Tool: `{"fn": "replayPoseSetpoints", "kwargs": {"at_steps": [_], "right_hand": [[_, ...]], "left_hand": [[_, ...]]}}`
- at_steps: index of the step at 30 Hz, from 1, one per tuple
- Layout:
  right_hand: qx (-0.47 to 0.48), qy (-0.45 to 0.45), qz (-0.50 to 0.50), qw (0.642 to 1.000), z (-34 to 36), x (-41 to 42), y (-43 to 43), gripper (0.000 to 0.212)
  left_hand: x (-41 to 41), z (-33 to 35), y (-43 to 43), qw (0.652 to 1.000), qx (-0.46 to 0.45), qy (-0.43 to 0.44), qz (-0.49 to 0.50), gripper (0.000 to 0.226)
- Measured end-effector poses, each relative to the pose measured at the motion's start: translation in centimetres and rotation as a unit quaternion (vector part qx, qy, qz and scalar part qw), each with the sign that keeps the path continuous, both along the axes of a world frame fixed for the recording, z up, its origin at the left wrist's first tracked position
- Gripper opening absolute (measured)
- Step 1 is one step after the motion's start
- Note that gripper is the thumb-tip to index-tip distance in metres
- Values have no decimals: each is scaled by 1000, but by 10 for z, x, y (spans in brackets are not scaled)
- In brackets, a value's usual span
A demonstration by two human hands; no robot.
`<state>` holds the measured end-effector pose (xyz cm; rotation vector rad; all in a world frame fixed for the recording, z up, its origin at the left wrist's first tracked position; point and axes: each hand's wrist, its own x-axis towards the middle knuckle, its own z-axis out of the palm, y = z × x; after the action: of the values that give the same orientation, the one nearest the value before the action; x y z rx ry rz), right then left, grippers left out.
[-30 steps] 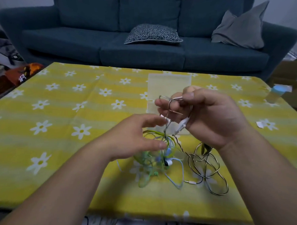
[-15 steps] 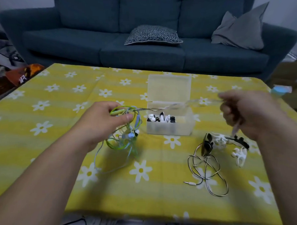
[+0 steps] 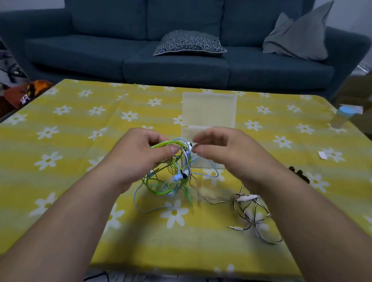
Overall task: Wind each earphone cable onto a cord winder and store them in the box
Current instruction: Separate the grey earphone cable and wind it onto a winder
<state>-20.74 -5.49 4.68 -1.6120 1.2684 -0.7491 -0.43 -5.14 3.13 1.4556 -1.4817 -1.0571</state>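
Fingers of the left hand point(image 3: 144, 158) curl round a bunch of green and blue cables point(image 3: 169, 182). The thumb presses on the green strands, and the bunch is held up so its loops trail onto the yellow flowered tablecloth point(image 3: 75, 137). A white earbud point(image 3: 188, 145) sticks out at the top of the bunch. Behind it stands the clear box point(image 3: 209, 112), lid raised. The right hand point(image 3: 229, 155) hovers half open, fingertips just beside the earbud; blur hides whether they pinch it. Further right a black-and-white cable point(image 3: 256, 215) lies loose on the cloth, then small black pieces point(image 3: 299, 173), then a blue-capped bottle point(image 3: 342, 116).
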Motion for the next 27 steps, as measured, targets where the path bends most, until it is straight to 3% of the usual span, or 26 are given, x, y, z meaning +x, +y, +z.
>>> {"fn": "replayPoseSetpoints", "kwargs": {"at_steps": [3,6,8,12,19,23,27], "right_hand": [[-16,4,-7,1000,-9,21,6,50],[-107,107,-109,982,-17,28,6,33],[-156,127,-144,969,-14,30,6,23],[-104,102,-107,984,-14,34,9,15],[-68,142,-78,985,-18,32,5,27],[-18,50,-90,995,-1,26,4,28],[59,-92,-95,989,8,28,6,32]], "left_hand": [[-2,-1,-1,1000,-3,-7,15,20],[-3,-1,-1,999,-3,-15,31,23],[-2,0,-1,999,-3,-21,47,29],[-1,2,1,998,4,-23,53,33],[-2,0,2,998,8,-43,34,28],[1,-2,1,988,-45,-146,37,4],[-3,1,1,991,-36,-118,50,26]]}}
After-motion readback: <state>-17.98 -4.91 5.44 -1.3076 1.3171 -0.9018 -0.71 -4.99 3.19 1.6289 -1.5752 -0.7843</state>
